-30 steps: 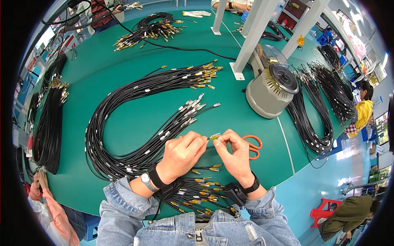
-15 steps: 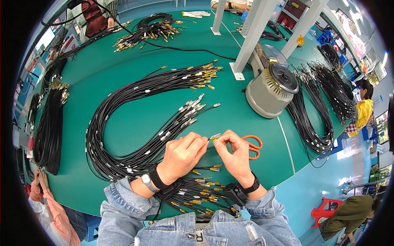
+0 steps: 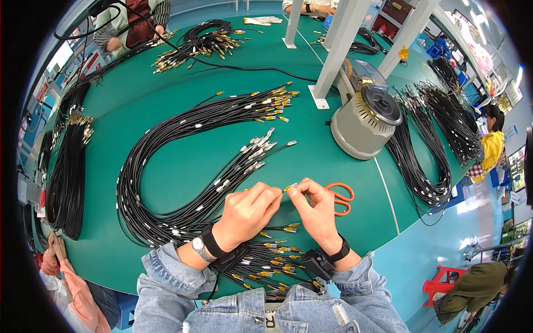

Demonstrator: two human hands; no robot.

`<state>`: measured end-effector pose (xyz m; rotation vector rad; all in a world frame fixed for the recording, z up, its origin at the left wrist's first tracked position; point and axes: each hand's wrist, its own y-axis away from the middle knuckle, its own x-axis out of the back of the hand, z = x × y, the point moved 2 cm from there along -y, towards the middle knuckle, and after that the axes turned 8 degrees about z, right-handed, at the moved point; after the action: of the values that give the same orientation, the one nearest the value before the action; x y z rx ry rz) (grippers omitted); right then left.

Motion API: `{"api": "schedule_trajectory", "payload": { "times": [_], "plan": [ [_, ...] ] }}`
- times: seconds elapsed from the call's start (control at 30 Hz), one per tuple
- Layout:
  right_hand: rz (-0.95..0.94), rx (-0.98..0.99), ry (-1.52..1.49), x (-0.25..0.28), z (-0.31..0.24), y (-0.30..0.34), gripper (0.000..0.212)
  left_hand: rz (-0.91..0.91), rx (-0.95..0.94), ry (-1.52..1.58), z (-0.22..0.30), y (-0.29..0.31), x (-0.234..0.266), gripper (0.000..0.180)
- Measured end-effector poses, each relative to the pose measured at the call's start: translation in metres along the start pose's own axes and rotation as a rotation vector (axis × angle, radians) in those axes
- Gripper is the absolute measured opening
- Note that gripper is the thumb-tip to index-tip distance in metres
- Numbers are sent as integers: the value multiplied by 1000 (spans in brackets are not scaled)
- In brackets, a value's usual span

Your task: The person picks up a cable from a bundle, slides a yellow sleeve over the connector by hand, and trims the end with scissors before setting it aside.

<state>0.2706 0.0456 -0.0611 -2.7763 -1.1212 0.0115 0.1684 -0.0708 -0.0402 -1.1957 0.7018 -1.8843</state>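
Over the green table, my left hand point(image 3: 249, 212) is closed in a pinch on a thin black cable, mostly hidden by the fingers. The fingertips of my right hand point(image 3: 317, 210) pinch a small yellow piece point(image 3: 288, 188) at the cable's end, with a white tag beside it. Orange-handled scissors point(image 3: 344, 198) lie just right of my right hand. A big curved bundle of black cables point(image 3: 130, 188), its ends tagged in white and yellow, spreads to the left and far side of my hands. More yellow-tagged cable ends point(image 3: 266, 261) lie under my wrists.
A round grey tape dispenser point(image 3: 361, 130) stands at right, beside white metal posts point(image 3: 333, 66). Other cable bundles lie at far left point(image 3: 66, 177), at the back point(image 3: 205, 41) and at right point(image 3: 425, 166). White gloves point(image 3: 262, 20) lie far back. Co-workers sit around the table; a red stool point(image 3: 438, 283) stands right.
My fingers have shifted slightly around the yellow piece, and the white tag is now more covered. At the far left, a co-worker's arms have moved into fuller view.
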Motion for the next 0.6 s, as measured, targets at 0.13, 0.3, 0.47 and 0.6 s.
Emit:
{"api": "schedule_trajectory", "payload": {
  "times": [0.13, 0.3, 0.47, 0.6],
  "plan": [
    [20, -38, -22, 0, 0, 0, 9, -27, -66, -26, 3, -3, 1, 22],
    [30, -22, -82, -1, -2, 1, 10, -36, -59, -33, 3, -2, 1, 32],
    [-35, -38, -130, 2, -4, 2, 5, -13, 34, -11, 0, 0, -3, 32],
    [-54, -49, -151, 1, -6, 3, 5, -17, 125, 65, 0, -1, -3, 28]
  ]
}}
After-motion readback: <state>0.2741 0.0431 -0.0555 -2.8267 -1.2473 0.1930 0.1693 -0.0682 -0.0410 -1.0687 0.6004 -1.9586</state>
